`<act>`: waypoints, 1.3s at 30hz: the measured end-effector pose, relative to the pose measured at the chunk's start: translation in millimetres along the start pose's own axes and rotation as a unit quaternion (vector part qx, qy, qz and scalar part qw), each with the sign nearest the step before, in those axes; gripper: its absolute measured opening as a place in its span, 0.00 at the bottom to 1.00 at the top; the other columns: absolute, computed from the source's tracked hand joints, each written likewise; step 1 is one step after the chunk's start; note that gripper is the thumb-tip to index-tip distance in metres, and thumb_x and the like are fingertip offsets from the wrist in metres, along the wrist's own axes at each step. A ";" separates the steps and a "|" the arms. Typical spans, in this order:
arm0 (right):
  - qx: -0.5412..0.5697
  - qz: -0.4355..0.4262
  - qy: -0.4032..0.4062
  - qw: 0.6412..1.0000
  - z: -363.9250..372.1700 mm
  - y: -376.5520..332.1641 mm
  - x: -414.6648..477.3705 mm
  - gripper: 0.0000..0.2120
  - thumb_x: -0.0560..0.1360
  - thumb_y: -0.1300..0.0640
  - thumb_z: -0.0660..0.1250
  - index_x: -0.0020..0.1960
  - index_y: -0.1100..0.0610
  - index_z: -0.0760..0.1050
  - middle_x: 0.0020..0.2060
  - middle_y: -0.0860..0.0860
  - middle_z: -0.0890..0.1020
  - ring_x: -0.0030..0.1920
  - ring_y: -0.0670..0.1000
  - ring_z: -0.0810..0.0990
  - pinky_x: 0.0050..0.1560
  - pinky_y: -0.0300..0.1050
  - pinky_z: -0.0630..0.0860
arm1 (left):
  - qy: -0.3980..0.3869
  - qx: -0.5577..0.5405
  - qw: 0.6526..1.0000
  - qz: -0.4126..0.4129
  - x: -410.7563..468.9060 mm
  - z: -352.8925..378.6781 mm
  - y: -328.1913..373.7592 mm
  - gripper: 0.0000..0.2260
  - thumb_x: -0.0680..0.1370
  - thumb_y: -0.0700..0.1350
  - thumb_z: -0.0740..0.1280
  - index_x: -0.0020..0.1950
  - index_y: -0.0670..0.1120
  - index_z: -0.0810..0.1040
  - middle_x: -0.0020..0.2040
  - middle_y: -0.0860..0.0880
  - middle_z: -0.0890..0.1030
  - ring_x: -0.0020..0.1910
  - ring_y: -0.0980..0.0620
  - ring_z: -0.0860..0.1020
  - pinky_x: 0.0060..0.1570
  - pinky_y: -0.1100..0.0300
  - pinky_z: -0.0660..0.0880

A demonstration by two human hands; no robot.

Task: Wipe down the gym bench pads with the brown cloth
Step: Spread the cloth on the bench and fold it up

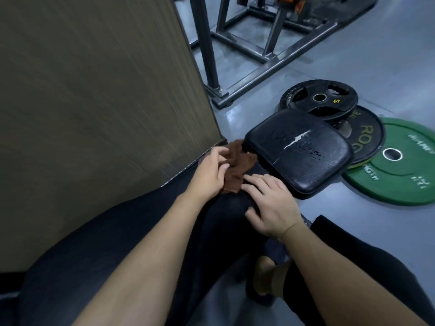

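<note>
My left hand (209,172) pinches the crumpled brown cloth (235,165) on my knee, just beside the near corner of the cracked black bench pad (299,151) lying on the floor. My right hand (270,203) rests open, fingers spread, touching the cloth's near edge.

Bench pad (299,151) — glossy black vinyl, cracked and peeling; brown cloth (237,165) soft, matt.

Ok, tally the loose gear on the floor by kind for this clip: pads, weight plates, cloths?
Bench pad: 1
Weight plates: 3, namely black gripped plate, black bumper plate, green plate
Brown cloth: 1, bunched between both hands
Total: 5
</note>
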State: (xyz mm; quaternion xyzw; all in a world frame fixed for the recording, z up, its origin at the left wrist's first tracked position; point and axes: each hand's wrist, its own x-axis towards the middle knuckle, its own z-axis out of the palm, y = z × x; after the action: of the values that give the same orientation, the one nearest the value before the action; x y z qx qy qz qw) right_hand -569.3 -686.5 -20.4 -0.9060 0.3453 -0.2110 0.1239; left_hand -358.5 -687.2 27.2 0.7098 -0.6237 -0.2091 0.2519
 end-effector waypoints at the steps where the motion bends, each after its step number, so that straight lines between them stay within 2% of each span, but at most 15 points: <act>1: -0.005 0.002 0.001 1.000 -1.3 -1.8 0.6 0.26 0.68 0.48 0.65 0.65 0.55 0.79 0.66 0.54 0.79 0.67 0.59 0.76 0.71 0.55 0.68 | -0.012 0.027 1.000 0.002 -17.5 -6.1 -3.9 0.16 0.82 0.39 0.64 0.70 0.46 0.70 0.53 0.50 0.81 0.56 0.49 0.77 0.61 0.54 0.72; 4: -0.024 0.016 -0.002 1.000 -4.1 -8.6 1.2 0.25 0.69 0.49 0.64 0.64 0.55 0.79 0.65 0.53 0.80 0.65 0.57 0.76 0.69 0.53 0.68 | -0.044 0.088 0.995 -0.033 -79.6 -28.6 -13.5 0.21 0.82 0.41 0.64 0.74 0.50 0.67 0.56 0.51 0.77 0.59 0.50 0.75 0.57 0.62 0.68; 7: -0.033 0.023 -0.020 0.999 -6.6 -22.2 2.3 0.25 0.72 0.50 0.61 0.65 0.57 0.77 0.64 0.55 0.80 0.63 0.59 0.77 0.67 0.55 0.70 | -0.084 0.123 0.986 -0.069 -143.2 -52.4 -23.0 0.27 0.82 0.42 0.63 0.78 0.56 0.58 0.64 0.49 0.76 0.63 0.50 0.76 0.61 0.60 0.70; 10: -0.026 -0.065 -0.046 0.996 -11.0 -57.6 6.7 0.25 0.73 0.53 0.62 0.69 0.58 0.74 0.66 0.57 0.77 0.64 0.60 0.77 0.65 0.55 0.74 | -0.135 0.152 0.977 -0.070 -189.3 -76.6 -25.5 0.36 0.82 0.39 0.61 0.82 0.60 0.46 0.74 0.52 0.72 0.71 0.50 0.72 0.69 0.56 0.68; 13: -0.001 -0.179 -0.096 0.979 -7.8 -112.4 7.5 0.25 0.74 0.52 0.64 0.70 0.54 0.74 0.69 0.53 0.76 0.68 0.56 0.75 0.67 0.52 0.74 | -0.104 0.187 0.976 -0.049 -229.9 -91.3 -26.9 0.40 0.80 0.36 0.61 0.83 0.57 0.42 0.78 0.53 0.68 0.75 0.52 0.66 0.74 0.58 0.60; 15: 0.016 -0.217 -0.146 0.965 1.9 -141.4 -1.7 0.23 0.73 0.50 0.63 0.67 0.53 0.76 0.69 0.52 0.77 0.67 0.56 0.76 0.65 0.53 0.76 | -0.046 0.193 0.979 -0.037 -258.4 -94.2 -35.2 0.37 0.81 0.38 0.63 0.83 0.55 0.47 0.79 0.51 0.66 0.76 0.51 0.65 0.76 0.56 0.60; 17: 0.016 -0.233 -0.174 0.957 8.8 -153.5 -10.1 0.23 0.73 0.50 0.64 0.66 0.54 0.78 0.70 0.53 0.76 0.68 0.57 0.75 0.66 0.52 0.77 | 0.000 0.198 0.980 -0.021 -282.5 -92.0 -46.7 0.30 0.81 0.43 0.65 0.81 0.53 0.58 0.76 0.51 0.69 0.74 0.50 0.67 0.73 0.54 0.66; 20: 0.035 -0.171 -0.196 0.965 8.3 -154.8 -11.8 0.23 0.74 0.53 0.70 0.69 0.54 0.77 0.76 0.53 0.70 0.70 0.56 0.72 0.68 0.49 0.75 | 0.001 0.214 0.977 0.009 -300.9 -81.9 -62.2 0.21 0.80 0.47 0.66 0.73 0.50 0.71 0.70 0.52 0.73 0.67 0.48 0.73 0.63 0.49 0.74; 23: 0.002 -0.155 -0.164 0.974 7.2 -152.8 -16.6 0.22 0.73 0.54 0.75 0.66 0.53 0.81 0.71 0.55 0.75 0.65 0.59 0.78 0.57 0.53 0.82 | -0.035 0.208 0.977 -0.034 -302.8 -71.7 -66.8 0.23 0.81 0.47 0.64 0.77 0.48 0.69 0.75 0.50 0.71 0.72 0.47 0.70 0.68 0.49 0.70; 26: -0.100 -0.174 -0.116 0.973 7.0 -148.4 -27.5 0.18 0.69 0.53 0.80 0.58 0.51 0.86 0.64 0.57 0.82 0.53 0.61 0.83 0.40 0.52 0.83 | -0.012 0.235 0.970 -0.066 -296.3 -66.1 -60.6 0.21 0.83 0.47 0.62 0.76 0.48 0.70 0.72 0.50 0.73 0.69 0.46 0.71 0.63 0.50 0.71; 29: -0.176 -0.180 -0.086 0.964 8.3 -150.9 -30.4 0.16 0.66 0.61 0.79 0.54 0.55 0.87 0.61 0.61 0.83 0.53 0.63 0.83 0.43 0.51 0.81 | 0.005 0.323 0.944 -0.064 -284.2 -65.7 -45.2 0.13 0.81 0.41 0.62 0.65 0.45 0.76 0.62 0.46 0.77 0.62 0.44 0.75 0.57 0.51 0.70; 31: -0.208 -0.197 -0.058 0.956 8.4 -163.2 -29.8 0.09 0.66 0.63 0.72 0.46 0.60 0.86 0.58 0.61 0.84 0.53 0.63 0.83 0.46 0.52 0.82 | -0.002 0.345 0.936 -0.071 -277.3 -67.5 -35.3 0.10 0.80 0.38 0.63 0.60 0.44 0.77 0.59 0.45 0.78 0.61 0.43 0.76 0.58 0.51 0.70; 33: -0.206 -0.206 -0.059 0.955 10.9 -175.4 -28.7 0.07 0.65 0.63 0.68 0.39 0.63 0.84 0.54 0.61 0.85 0.53 0.63 0.84 0.47 0.52 0.83 | -0.012 0.324 0.942 -0.083 -274.1 -68.8 -32.7 0.10 0.79 0.40 0.63 0.59 0.43 0.78 0.58 0.45 0.80 0.60 0.43 0.77 0.58 0.50 0.71; 36: -0.109 -0.173 -0.110 0.973 9.8 -181.1 -33.0 0.07 0.62 0.62 0.75 0.38 0.63 0.82 0.48 0.59 0.85 0.52 0.63 0.83 0.48 0.50 0.83 | -0.044 0.132 0.979 -0.148 -282.5 -83.6 -40.1 0.10 0.75 0.46 0.67 0.55 0.47 0.81 0.52 0.47 0.82 0.54 0.44 0.80 0.52 0.53 0.77; 39: 0.031 -0.085 -0.141 0.986 -7.0 -181.3 -42.2 0.05 0.69 0.57 0.69 0.41 0.60 0.79 0.55 0.55 0.84 0.62 0.59 0.76 0.63 0.44 0.74 | -0.085 -0.006 0.977 -0.195 -299.4 -105.8 -48.4 0.03 0.73 0.50 0.71 0.45 0.52 0.81 0.40 0.53 0.80 0.41 0.52 0.79 0.43 0.60 0.75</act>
State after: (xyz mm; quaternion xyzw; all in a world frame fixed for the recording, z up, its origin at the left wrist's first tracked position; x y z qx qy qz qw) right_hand -497.0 -526.0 40.4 -0.9485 0.2393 -0.1014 0.1808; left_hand -296.4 -375.7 75.2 0.7955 -0.4914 -0.3179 0.1567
